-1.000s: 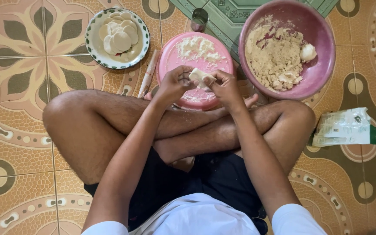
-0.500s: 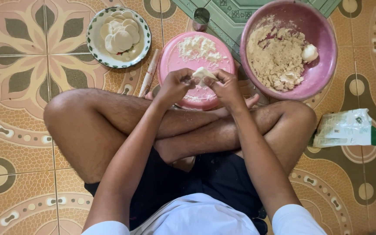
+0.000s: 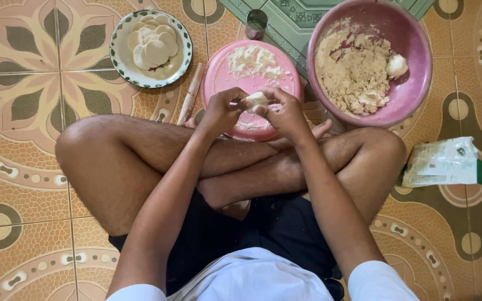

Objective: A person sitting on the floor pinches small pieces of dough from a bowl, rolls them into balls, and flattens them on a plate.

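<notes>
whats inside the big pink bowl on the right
The big pink bowl holds crumbly tan filling and one pale dough lump by its right wall. The bowl's bottom under the filling is covered.

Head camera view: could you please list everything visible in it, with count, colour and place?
Small lump of white dough: one, white, held between both hands above the pink plate.
Round pink plastic plate: one, pink, dusted with white flour, on the floor ahead of the crossed legs.
Large pink plastic bowl: one, pink, upper right, holding crumbly beige filling and a white dough ball.
Patterned ceramic plate: one, white with green rim, upper left, holding flat white dough discs.
Wooden rolling pin: one, pale, between the two plates.
Small metal cup: one, silvery, top centre.
Paper packet: one, white and green, right, lying on the tiles.
Left hand: pinching the dough.
Right hand: pinching the dough.
</notes>
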